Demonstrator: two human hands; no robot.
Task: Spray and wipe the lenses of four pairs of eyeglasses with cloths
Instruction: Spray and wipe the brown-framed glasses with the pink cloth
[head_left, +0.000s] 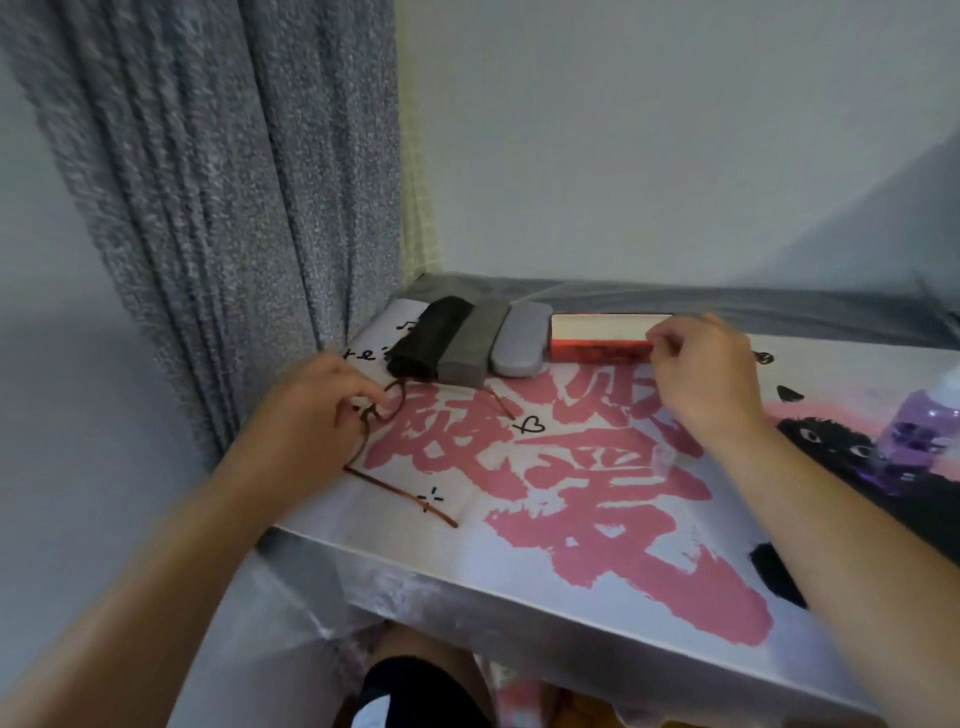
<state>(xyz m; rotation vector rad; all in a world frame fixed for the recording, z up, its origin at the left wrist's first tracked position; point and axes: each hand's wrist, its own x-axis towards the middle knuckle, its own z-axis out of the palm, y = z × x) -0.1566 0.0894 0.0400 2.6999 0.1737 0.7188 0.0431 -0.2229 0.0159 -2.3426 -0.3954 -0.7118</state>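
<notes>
The left hand (322, 395) pinches brown round-rimmed eyeglasses (387, 410) on the printed table (597, 519); the right hand (698, 374), fingers curled, grips the red-and-white case (597, 335) beside 3 cases.

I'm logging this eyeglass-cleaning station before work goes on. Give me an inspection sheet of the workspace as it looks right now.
Surface: table under a white mat with pink characters and a black cat print.
Job's things: brown thin-framed eyeglasses lying unfolded at the left; black case, grey case and light grey case side by side at the back; open red case beside them; purple spray bottle at the right edge.
Clutter: small clear cap on the mat.
Grippers: left hand pinches the eyeglasses' frame; right hand grips the red case's end.
Cables: nothing seen.
Surroundings: grey curtain left, pale wall behind.
</notes>
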